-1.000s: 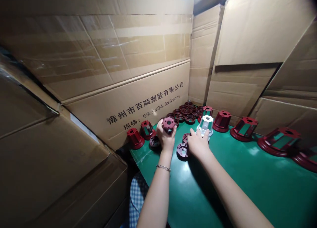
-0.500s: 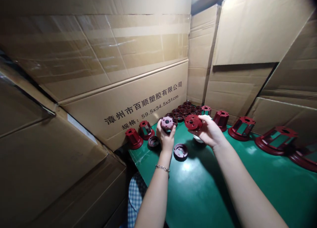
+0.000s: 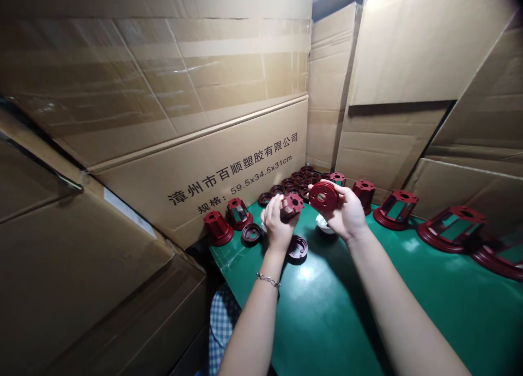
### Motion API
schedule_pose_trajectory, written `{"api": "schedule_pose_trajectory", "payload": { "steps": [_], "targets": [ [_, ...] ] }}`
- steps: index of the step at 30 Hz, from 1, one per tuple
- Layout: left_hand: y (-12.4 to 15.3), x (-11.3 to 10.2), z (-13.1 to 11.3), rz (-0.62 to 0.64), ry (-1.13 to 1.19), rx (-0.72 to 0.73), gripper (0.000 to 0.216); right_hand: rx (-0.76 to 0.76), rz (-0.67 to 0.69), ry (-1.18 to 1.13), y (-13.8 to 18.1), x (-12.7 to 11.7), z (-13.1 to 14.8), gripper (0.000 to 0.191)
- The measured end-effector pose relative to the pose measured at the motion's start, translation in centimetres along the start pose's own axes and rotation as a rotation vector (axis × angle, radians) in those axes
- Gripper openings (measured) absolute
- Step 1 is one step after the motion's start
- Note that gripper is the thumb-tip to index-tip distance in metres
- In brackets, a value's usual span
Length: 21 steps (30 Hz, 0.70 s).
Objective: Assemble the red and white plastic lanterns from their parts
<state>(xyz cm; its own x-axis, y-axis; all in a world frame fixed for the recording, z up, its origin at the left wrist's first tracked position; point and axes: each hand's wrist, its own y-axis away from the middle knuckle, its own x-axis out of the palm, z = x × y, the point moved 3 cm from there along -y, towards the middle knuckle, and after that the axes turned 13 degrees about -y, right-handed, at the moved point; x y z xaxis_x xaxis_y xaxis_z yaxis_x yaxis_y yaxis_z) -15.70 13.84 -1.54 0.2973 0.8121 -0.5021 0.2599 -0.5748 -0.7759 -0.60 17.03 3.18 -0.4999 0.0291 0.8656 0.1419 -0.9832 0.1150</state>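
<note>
Two bare hands are raised side by side above a green desk (image 3: 368, 310), each closed on a dark red plastic part. The left hand (image 3: 275, 223), with a thin bracelet (image 3: 268, 278) on its wrist, has its fingers curled around a small red housing (image 3: 291, 204) that sticks out tilted toward the other hand. The right hand (image 3: 347, 212) grips a round red cap (image 3: 323, 195) by its rim between thumb and fingertips, the cap's flat holed face turned toward the camera and just beside the housing, without clearly touching it. Under the right hand a white part (image 3: 322, 223) lies on the desk, mostly hidden. Below the left hand lies a loose red ring (image 3: 297, 247), and another ring (image 3: 250, 232) sits to that hand's left, near two upright red housings (image 3: 229, 219). Beyond both hands a cluster of red rings (image 3: 300, 181) is crowded at the back corner, and to the right of the right hand a row of larger red lantern-shaped frames (image 3: 425, 218) runs along the desk. Cardboard boxes wall the desk in; the printed carton (image 3: 229, 169) left of the left hand reads "漳州市百顺塑胶有限公司" and, beneath that, "规格: 59.5x34.5x31cm". Clear tape bands the box stacked above it.
</note>
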Motion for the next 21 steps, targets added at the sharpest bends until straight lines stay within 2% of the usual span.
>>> {"api": "schedule_pose_trajectory", "payload": {
  "steps": [4,7,9,11,13,15,17,19,21],
  "targets": [
    [0.2,0.2,-0.6,0.083,-0.047,0.066,0.054,-0.319,0.187,0.322,-0.7,-0.2,-0.1,0.048],
    [0.5,0.2,-0.9,0.118,-0.043,0.097,0.055,-0.43,0.294,0.511,-0.6,-0.2,-0.5,0.049],
    [0.6,0.2,-0.9,0.128,-0.018,0.096,0.056,-0.455,0.33,0.526,-0.4,-0.1,-0.7,0.048],
    [0.5,0.0,-1.0,0.132,0.031,0.075,0.057,-0.443,0.334,0.453,-0.2,0.1,-0.8,0.047],
    [0.3,-0.1,-1.1,0.153,0.138,0.017,0.059,-0.369,0.286,0.303,-0.1,0.3,-0.8,0.046],
    [0.1,-0.2,-0.9,0.226,0.37,-0.121,0.061,-0.241,0.192,0.129,0.0,0.5,-0.7,0.042],
    [0.1,0.0,-0.6,0.364,0.704,-0.331,0.063,-0.127,0.074,-0.003,0.1,0.7,-0.6,0.037],
    [0.3,0.0,-0.4,0.546,1.014,-0.515,0.066,-0.082,-0.021,-0.059,0.3,0.8,-0.3,0.029],
    [0.5,-0.1,-0.4,0.738,1.201,-0.579,0.069,-0.086,-0.062,-0.069,0.4,0.9,-0.1,0.025]
  ]
}}
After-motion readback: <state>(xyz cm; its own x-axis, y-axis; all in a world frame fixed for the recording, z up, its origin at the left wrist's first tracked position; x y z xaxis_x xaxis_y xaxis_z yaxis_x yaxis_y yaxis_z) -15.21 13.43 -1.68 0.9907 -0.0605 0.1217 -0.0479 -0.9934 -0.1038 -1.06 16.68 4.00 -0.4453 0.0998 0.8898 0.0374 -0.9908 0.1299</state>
